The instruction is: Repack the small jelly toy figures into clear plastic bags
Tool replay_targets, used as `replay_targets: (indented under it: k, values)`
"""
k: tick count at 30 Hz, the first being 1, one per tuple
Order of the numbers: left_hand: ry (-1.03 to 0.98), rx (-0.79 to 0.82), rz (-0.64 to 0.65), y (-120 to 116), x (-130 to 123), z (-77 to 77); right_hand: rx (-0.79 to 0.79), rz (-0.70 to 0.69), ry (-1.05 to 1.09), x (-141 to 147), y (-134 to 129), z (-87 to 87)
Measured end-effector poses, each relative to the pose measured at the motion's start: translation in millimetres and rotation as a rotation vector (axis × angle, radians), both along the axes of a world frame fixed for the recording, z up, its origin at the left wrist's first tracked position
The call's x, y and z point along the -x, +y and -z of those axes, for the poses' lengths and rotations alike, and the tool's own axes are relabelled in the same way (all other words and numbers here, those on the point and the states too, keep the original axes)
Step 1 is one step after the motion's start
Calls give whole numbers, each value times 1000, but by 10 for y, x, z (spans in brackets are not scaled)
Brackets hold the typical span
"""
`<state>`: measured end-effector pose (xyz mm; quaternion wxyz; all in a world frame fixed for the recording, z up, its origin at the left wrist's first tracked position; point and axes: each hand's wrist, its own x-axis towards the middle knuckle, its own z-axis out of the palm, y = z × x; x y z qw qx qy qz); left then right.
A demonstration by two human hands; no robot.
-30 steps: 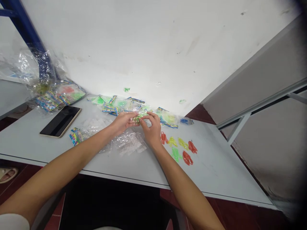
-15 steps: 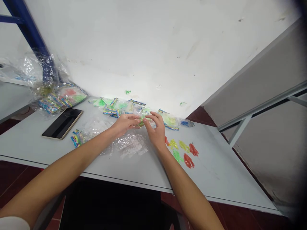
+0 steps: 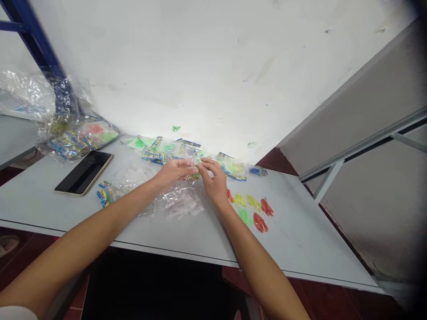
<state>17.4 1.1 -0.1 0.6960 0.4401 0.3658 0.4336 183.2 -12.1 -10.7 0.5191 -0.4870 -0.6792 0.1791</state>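
Observation:
My left hand (image 3: 176,173) and my right hand (image 3: 213,178) meet over the middle of the table. Between their fingertips is a small clear plastic packet (image 3: 191,177) with something yellow-green in it, partly hidden by the fingers. Both hands are closed on it in a pinch. Below them lies a pile of clear empty-looking bags (image 3: 183,202). Right of my right wrist are several sticky-looking soft pieces, among them a red piece (image 3: 260,222), a green piece (image 3: 245,216) and a yellow piece (image 3: 254,202).
Filled packets with colourful headers (image 3: 153,153) lie along the white wall (image 3: 200,80). A phone (image 3: 84,172) rests at the left, near a large clear bag of packets (image 3: 76,138). The grey table (image 3: 200,238) ends at a front edge; a metal frame (image 3: 328,180) stands at the right.
The right hand's fingers have drawn in closer to the left fingertips around the packet. The whole view has shifted slightly; the things on the table lie as before.

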Motion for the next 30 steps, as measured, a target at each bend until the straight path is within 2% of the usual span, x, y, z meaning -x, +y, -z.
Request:
replay_targets:
  k: [5, 10, 20, 25, 30]
  values:
    - [-71, 70, -35, -12, -27, -40, -14, -12, -6, 7, -11, -10]
    - [-42, 104, -93, -27, -34, -80, -6, -6, -3, -1, -9, -13]
    - [-62, 88, -85, -3, -5, -61, -40, 6, -76, 11, -25, -15]
    - [7, 70, -168, -15, -7, -45, -96, 7, -119, 24, -45, -3]
    - [32, 113, -227, 9, -2, -56, -126, -53, -217, 62, -114, -40]
